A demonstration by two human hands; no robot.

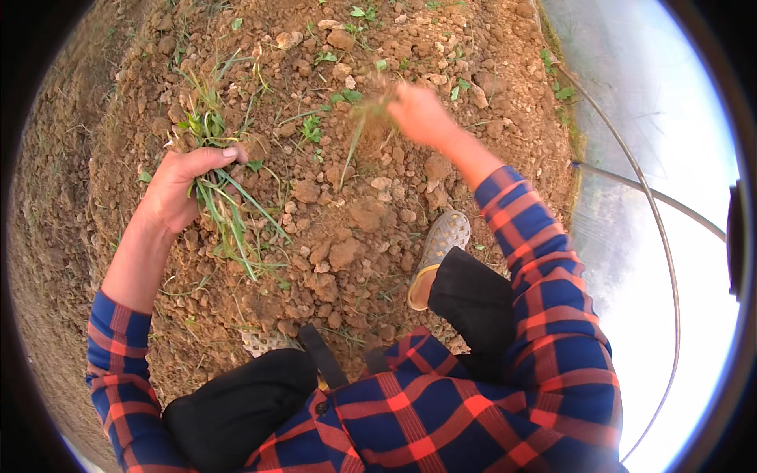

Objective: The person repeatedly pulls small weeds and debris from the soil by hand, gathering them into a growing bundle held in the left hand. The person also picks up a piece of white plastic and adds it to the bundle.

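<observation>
My left hand (180, 180) is closed around a bunch of uprooted grass and weeds (233, 219), whose blades stick out above and below the fist. To the right, my right hand (420, 112) is blurred by motion, just over the soil. Its fingers are pinched on a small tuft of grass (369, 112), also blurred, with one long blade trailing down. Below and between the hands lies loose, cloddy brown soil (349, 219). A small leafy green weed (311, 128) grows between the two hands.
Other small weeds (346, 96) dot the soil ahead. My perforated clog (443, 236) stands on the clods at right; a second clog (263, 342) is partly hidden by my leg. Plastic sheeting (621, 248) with curved rods (644, 183) borders the soil on the right.
</observation>
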